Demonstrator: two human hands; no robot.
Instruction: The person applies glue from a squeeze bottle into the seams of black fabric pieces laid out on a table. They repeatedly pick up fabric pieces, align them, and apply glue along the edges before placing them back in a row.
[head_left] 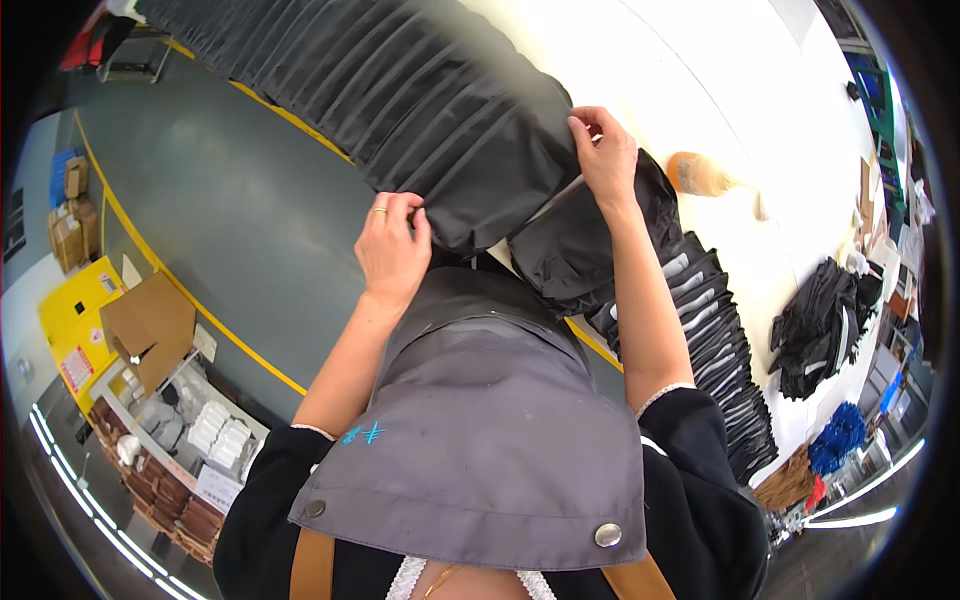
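A long row of overlapping black fabric pieces (400,95) lies across the white table's near left edge. My left hand (392,245), with a ring on one finger, is closed at the left edge of the nearest black fabric piece (490,185). At that piece's upper right edge, my right hand (606,160) pinches the cloth between thumb and fingers. Another black fabric piece (565,255) lies beneath my right wrist, slightly rumpled. Beside my right forearm runs a second overlapping row of black pieces with grey patches (705,320).
On the white table (740,90) lies an orange-and-clear bottle (700,174) right of my right hand. Farther right is a heap of black cloth (815,325). To the left, a yellow cabinet (75,320), a cardboard sheet (150,325) and a loaded bin (200,430) stand by the grey floor.
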